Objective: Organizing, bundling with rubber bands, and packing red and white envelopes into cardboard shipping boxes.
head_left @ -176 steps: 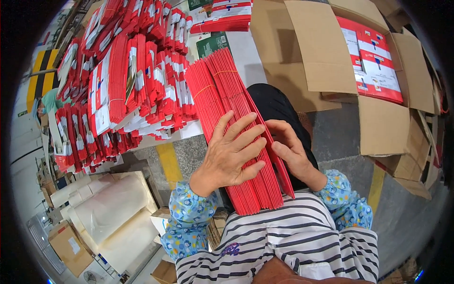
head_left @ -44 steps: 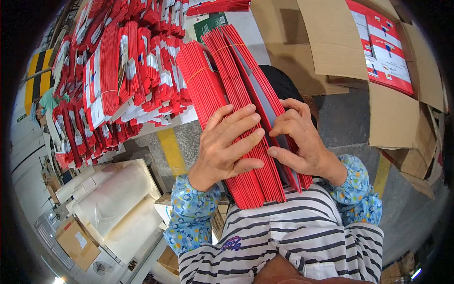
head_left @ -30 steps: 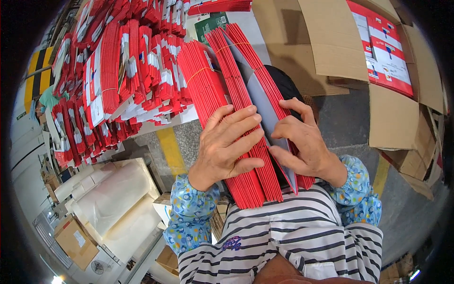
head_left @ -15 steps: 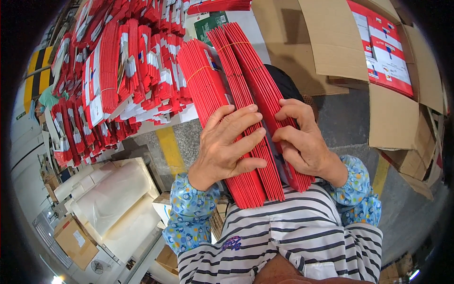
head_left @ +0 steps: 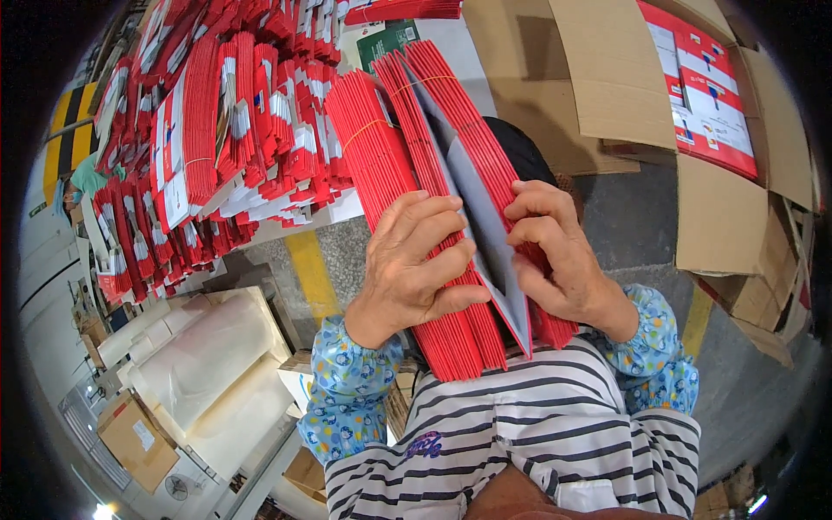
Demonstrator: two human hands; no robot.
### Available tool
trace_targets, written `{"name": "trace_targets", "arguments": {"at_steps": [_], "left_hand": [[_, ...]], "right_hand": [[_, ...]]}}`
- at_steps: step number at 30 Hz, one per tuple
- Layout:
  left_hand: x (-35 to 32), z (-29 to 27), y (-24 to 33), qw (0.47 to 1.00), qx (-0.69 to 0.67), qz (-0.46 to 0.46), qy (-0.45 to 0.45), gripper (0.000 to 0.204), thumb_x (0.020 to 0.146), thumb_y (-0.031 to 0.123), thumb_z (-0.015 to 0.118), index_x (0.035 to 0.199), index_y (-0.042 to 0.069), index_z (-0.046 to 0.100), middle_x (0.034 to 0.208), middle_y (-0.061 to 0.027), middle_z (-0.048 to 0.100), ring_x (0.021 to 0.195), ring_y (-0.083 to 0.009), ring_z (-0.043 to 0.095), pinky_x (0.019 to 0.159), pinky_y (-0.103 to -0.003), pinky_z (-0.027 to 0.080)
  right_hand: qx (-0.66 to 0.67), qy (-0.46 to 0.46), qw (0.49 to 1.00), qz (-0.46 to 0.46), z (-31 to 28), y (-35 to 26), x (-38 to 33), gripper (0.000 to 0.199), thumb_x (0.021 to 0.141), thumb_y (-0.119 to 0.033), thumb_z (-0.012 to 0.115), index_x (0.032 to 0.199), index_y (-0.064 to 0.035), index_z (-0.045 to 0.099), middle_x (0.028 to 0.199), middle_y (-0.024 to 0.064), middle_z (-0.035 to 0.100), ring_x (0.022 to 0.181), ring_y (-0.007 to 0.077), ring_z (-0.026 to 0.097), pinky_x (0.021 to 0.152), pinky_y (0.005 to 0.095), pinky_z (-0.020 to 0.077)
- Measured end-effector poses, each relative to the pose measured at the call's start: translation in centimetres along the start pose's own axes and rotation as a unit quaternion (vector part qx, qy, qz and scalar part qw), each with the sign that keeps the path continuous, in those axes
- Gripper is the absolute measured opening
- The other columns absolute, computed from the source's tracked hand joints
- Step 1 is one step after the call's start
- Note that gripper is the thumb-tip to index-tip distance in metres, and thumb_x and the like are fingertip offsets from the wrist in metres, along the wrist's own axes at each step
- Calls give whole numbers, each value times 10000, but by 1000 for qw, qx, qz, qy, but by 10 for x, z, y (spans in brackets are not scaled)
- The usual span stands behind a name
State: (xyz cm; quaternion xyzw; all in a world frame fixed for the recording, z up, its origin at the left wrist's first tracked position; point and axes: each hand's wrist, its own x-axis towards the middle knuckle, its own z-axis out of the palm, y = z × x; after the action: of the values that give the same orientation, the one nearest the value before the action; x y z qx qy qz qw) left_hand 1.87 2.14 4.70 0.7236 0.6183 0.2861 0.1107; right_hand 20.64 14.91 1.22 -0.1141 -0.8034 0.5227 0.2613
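At the far left, a large heap of red folded packs (head_left: 217, 147), bundled and standing on edge, is seen spread over a pale surface. Near left, below the heap, white wrapped rolls (head_left: 204, 364) and a small brown box (head_left: 139, 438) are shown on the floor, with a yellow floor stripe (head_left: 310, 273) running between the heap and the person.

At centre, a thick stack of red flat sleeves (head_left: 381, 173) is held upright against the person's striped shirt (head_left: 520, 433), its lower edge resting near the chest and its upper end leaning toward the far side. A thin rubber band is seen round the upper part of the stack. The left hand (head_left: 416, 269) is laid flat on the front of the stack, fingers spread and slightly curled, thumb pointing right along the lower part. The stack is parted just right of this hand, so that a grey inner face (head_left: 477, 208) is exposed.

Right of the gap, the right hand (head_left: 555, 256) is pressed on the separated right-hand portion of the stack, fingers bent over its edge and holding it away from the rest. Both wrists are covered by blue patterned sleeve covers (head_left: 351, 390).

At the far right, open brown cardboard cartons (head_left: 719, 225) are seen, one holding red printed sheets (head_left: 702, 87).
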Motion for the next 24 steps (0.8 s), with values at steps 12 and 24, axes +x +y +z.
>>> {"name": "trace_targets", "arguments": {"at_steps": [12, 24], "left_hand": [[-2, -2, 2, 999, -22, -15, -25, 559, 794, 578, 634, 1019, 69, 687, 1172, -138, 639, 1172, -343, 583, 996, -516, 391], [4, -5, 3, 1000, -26, -10, -14, 490, 762, 508, 715, 968, 65, 679, 1173, -149, 623, 1166, -313, 593, 975, -486, 422]], "right_hand": [[-109, -55, 992, -25, -1, -6, 6, 291, 734, -231, 758, 936, -87, 607, 1049, 99, 580, 1187, 393, 433, 1005, 500, 335], [-94, -48, 994, -38, -4, 1, 3, 220, 737, -148, 726, 895, -67, 595, 1146, 153, 510, 1201, 403, 423, 997, 501, 364]]}}
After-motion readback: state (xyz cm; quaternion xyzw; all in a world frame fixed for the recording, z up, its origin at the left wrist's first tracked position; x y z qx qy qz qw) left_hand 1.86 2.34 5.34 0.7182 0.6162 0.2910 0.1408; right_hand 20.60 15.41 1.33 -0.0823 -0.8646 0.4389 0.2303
